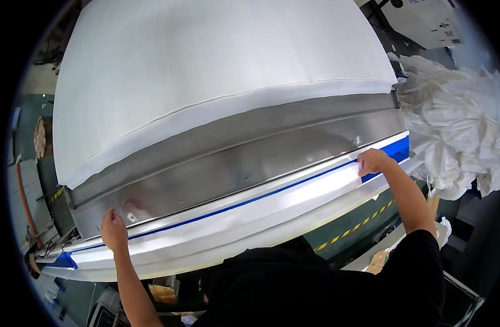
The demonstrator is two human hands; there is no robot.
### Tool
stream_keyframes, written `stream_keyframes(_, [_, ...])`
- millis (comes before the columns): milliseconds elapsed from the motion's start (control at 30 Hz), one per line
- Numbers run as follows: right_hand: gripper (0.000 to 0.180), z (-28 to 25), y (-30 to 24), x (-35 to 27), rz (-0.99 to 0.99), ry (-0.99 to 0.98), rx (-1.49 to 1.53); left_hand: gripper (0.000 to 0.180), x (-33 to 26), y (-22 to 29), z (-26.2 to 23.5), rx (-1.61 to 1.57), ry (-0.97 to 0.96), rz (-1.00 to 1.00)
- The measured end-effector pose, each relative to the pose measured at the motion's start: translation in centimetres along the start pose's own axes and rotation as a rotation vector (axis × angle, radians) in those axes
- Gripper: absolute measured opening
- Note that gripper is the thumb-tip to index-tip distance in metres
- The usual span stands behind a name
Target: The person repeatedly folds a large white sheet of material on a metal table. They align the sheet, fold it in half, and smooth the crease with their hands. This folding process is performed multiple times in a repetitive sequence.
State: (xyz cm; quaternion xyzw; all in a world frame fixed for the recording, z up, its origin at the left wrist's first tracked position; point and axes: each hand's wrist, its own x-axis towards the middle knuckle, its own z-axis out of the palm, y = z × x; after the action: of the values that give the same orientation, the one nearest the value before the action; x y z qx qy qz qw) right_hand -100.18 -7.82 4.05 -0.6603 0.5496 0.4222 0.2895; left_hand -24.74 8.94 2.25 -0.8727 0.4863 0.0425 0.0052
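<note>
A white sheet [228, 220] lies along a long blue bar [396, 151] in front of me; blue shows at both ends and as a thin line above the sheet. My right hand [374, 160] is closed at the sheet's upper right corner, fingertips pinching its edge. Near the bar's left end, my left hand [114, 233] is raised with fingers pointing up and slightly apart, holding nothing visible. Its fingertips are over a grey metal plate [244, 158], which shows a blurred reflection. Beyond the plate, a wide white fabric web [222, 60] ends in a curved front edge.
A large heap of crumpled white material [451, 120] lies to the right. Below the bar, a pale rounded edge [293, 224] runs close to my body. Yellow-and-black tape [350, 229] marks the green floor. An orange hose [26, 199] is at far left.
</note>
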Motion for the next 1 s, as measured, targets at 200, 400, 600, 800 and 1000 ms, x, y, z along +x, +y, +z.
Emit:
stream_keyframes(200, [0.029,1.3,-0.6,1.9,-0.116,0.058,-0.436,0.030,2.0,-8.2,3.1,-0.065,0.188,-0.017])
stream_keyframes(400, [0.013,-7.4,-18.7,1.2,-0.217,0.370,0.083,0.035,7.6,-10.5,4.2,0.100,0.426,0.090])
stream_keyframes(600, [0.017,-16.4,-42.7,3.2,-0.652,0.380,-0.002,0.035,9.3,-9.1,5.5,-0.076,0.394,0.073])
stream_keyframes(800, [0.017,-23.3,-65.6,5.6,-1.009,0.578,0.226,0.036,9.5,-8.2,5.4,-0.217,0.448,0.059])
stream_keyframes(1000, [0.016,-27.3,-79.7,8.7,-1.136,0.591,0.332,0.036,9.9,-8.1,5.1,-0.260,0.437,0.046])
